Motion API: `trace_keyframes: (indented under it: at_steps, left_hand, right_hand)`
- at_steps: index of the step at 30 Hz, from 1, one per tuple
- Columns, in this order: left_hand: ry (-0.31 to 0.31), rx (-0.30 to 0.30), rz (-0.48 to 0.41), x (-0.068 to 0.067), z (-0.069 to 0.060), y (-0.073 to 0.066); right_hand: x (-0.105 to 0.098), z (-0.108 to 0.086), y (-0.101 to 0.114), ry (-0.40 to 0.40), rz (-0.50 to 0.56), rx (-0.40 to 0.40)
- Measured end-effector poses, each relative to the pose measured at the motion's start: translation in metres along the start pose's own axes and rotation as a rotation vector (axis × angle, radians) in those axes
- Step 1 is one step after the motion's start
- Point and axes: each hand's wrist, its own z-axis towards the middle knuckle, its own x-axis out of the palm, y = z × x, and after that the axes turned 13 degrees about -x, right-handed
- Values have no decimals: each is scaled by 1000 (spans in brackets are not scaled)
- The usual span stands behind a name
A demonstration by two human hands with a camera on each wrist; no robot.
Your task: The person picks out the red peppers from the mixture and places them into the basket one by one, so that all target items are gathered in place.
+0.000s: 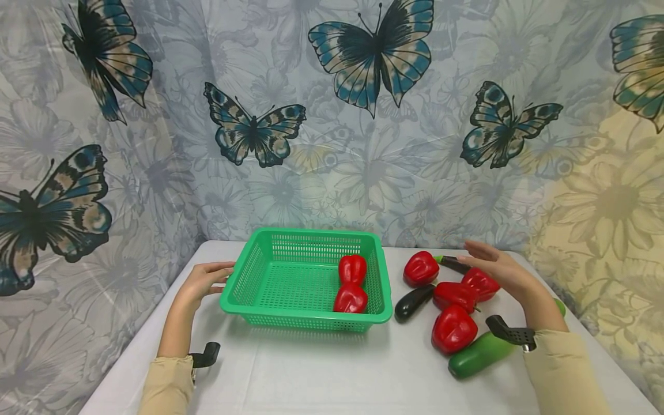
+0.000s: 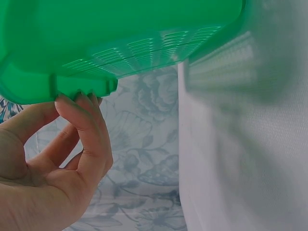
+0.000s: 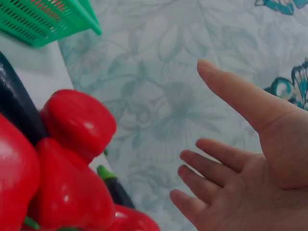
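Observation:
My left hand point(image 1: 203, 282) is at the left side of a green plastic basket point(image 1: 301, 314), its thumb and bent fingers pinching the rim, as the left wrist view shows. Inside the basket, two red bell peppers point(image 1: 351, 298) lie against the right side. My right hand point(image 1: 500, 271) hovers over a group of vegetables, fingers spread and nothing held. Beneath and beside it are several red bell peppers point(image 1: 453, 328), a dark eggplant point(image 1: 413, 302), a second dark eggplant point(image 1: 456, 264) with a green cap, and a long green vegetable point(image 1: 482, 354).
A white-covered table point(image 1: 311, 374) carries everything. Behind it and at both sides hangs a curtain point(image 1: 321, 173) printed with butterflies and flowers. Another green item point(image 1: 561, 307) shows partly behind my right forearm.

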Motion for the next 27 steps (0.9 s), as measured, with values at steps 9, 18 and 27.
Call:
trace_keyframes:
  at_steps: [9, 18, 27]
  left_hand:
    - [1, -7, 1, 0, 3, 1]
    - [-3, -5, 8, -1, 4, 2]
    - [2, -11, 4, -1, 4, 2]
  right_hand:
    - [-5, -6, -20, -42, 12, 80]
    - [-7, -14, -39, -75, 32, 134]
    - [-6, -17, -56, -142, 101, 126]
